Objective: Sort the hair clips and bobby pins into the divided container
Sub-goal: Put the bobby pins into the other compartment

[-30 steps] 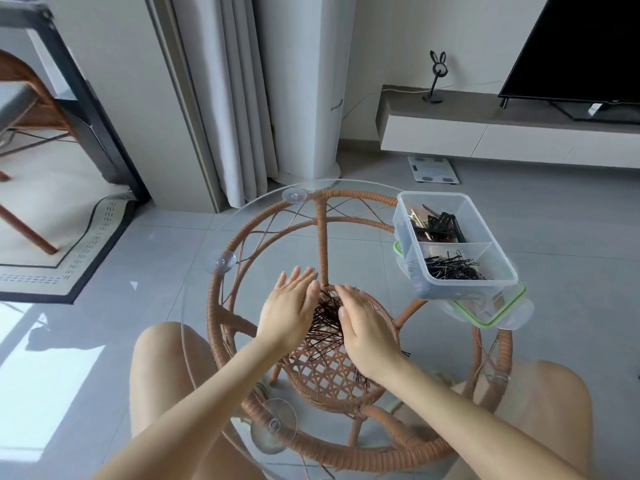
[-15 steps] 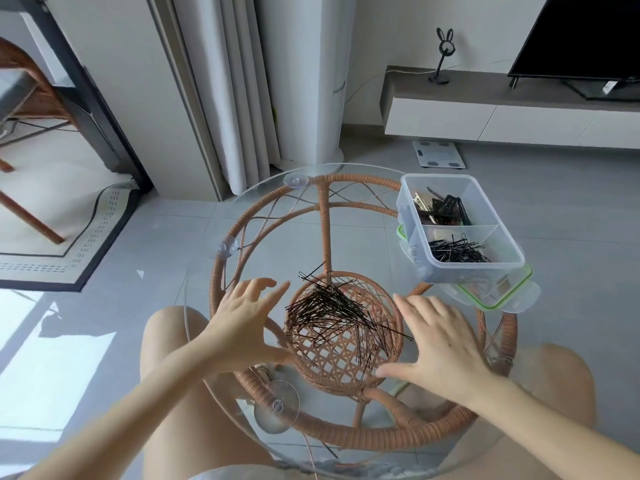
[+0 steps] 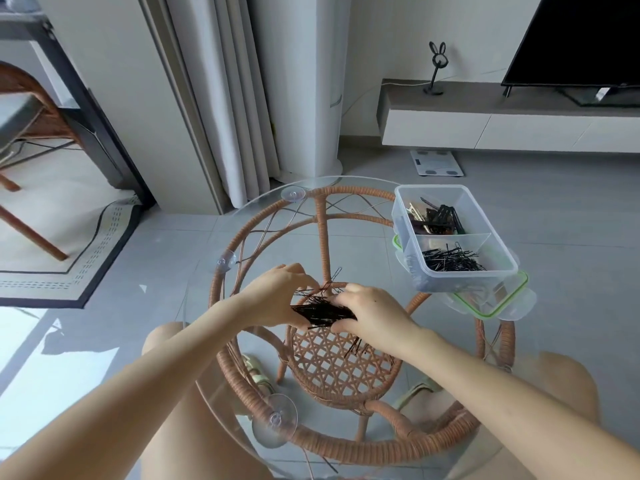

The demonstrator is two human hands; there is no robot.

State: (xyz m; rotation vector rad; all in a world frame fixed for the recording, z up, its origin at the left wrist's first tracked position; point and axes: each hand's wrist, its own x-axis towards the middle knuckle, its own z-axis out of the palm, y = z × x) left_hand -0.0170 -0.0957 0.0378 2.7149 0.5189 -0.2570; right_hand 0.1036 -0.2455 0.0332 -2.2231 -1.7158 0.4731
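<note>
A pile of black bobby pins [image 3: 322, 311] lies on the round glass table top [image 3: 221, 344]. My left hand [image 3: 277, 296] and my right hand [image 3: 372, 315] press in on it from both sides, fingers curled around the bunch. A few stray pins [image 3: 356, 348] lie just below my right hand. The clear divided container [image 3: 457, 282] stands at the table's right edge. Its far compartment holds hair clips [image 3: 433, 218]; its near compartment holds bobby pins [image 3: 450, 261].
The glass top rests on a rattan frame [image 3: 346, 441] with suction cups. A green-rimmed lid [image 3: 491, 303] lies under the container. My knees flank the table. A white scale [image 3: 436, 162], curtains and a TV bench stand beyond.
Half a second ago my hands were spread apart on either side of the loose pile. They have moved back in and gathered the pins into a tight bunch.
</note>
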